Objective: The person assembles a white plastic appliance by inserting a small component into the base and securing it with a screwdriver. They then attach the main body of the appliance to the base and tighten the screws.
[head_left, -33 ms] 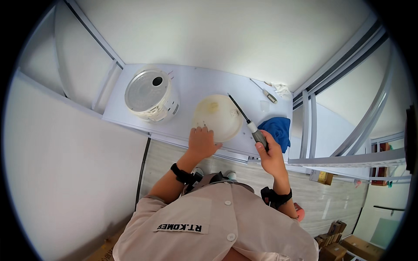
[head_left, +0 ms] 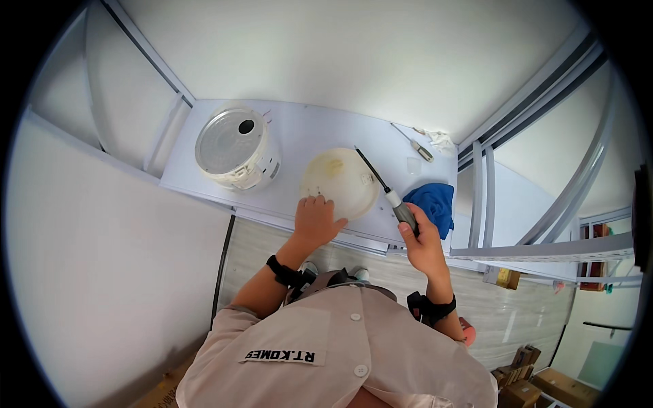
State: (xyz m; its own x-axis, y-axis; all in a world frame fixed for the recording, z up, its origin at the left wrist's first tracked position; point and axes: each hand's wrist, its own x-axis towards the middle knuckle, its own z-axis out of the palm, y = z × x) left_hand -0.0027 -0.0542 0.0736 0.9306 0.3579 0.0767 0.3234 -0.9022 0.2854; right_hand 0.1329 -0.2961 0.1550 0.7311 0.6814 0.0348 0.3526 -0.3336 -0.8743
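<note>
A round cream-coloured plastic disc (head_left: 350,180) with a yellowish stain lies on the white table. My left hand (head_left: 316,223) rests on its near left edge, fingers stretched over the surface and thumb spread to the right. A few small dark bits, perhaps screws, show by the fingertips. In my right hand (head_left: 424,238) is a screwdriver (head_left: 405,213) with a grey handle, white collar and long dark shaft. Its shaft slants to the far left, and the tip appears above the disc; contact cannot be made out. My fingers are closed round the handle.
On the left stands a white drum-shaped appliance (head_left: 253,166) with a metal top and a dark round hole. Right of the disc are a crumpled blue cloth (head_left: 435,204), a small clear cup (head_left: 413,165), a second screwdriver (head_left: 420,149) and white tissue (head_left: 439,140). Frame posts rise at the right.
My left thumb has lifted slightly outward along the disc's near rim. My right hand and the screwdriver stay almost in place.
</note>
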